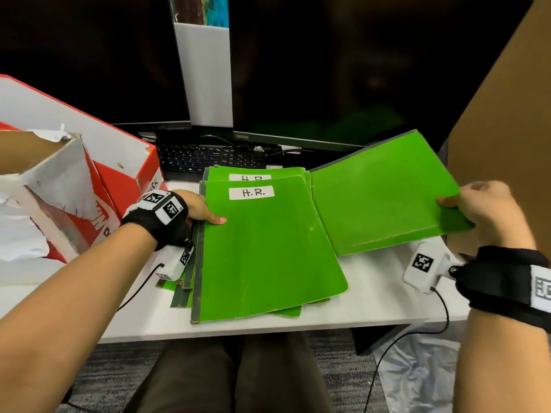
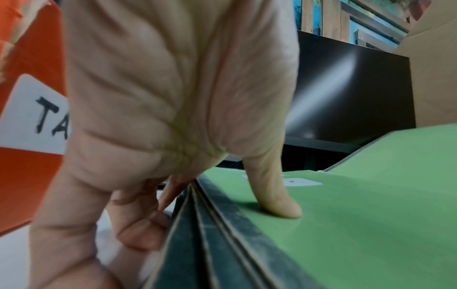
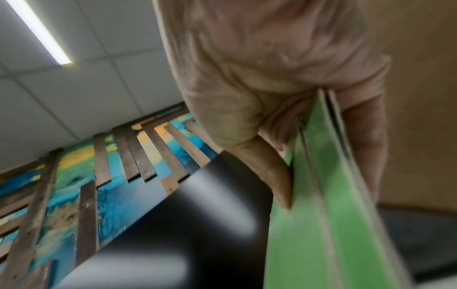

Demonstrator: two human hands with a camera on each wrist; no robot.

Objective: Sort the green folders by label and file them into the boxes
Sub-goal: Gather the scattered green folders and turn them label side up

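Head view: right hand [image 1: 489,214] pinches a green folder [image 1: 384,195] at its right edge, thumb on top, fingers under, holding it tilted above the desk's [image 1: 372,296] right side. No label visible on its upper face. Right wrist view shows the same clamp, thumb [image 3: 269,176] pressed on the green cover.

Left hand [image 1: 196,208] grips the spine side of the folder stack [image 1: 268,251] at desk centre: thumb [image 2: 274,197] flat on the top cover, fingers curled against the dark spines. Top folder's white label [image 1: 251,192] reads "H.R."; the one beneath shows the same label, partly covered.

Red-and-white box [image 1: 98,162] sits at the desk's left edge; its white tag [image 2: 34,117] reads "TA", the rest hidden by the hand. Brown cardboard box [image 1: 504,120] stands at the right edge. Black keyboard [image 1: 208,160] and two dark monitors, one marked ThinkVision [image 1: 242,136], line the back edge.
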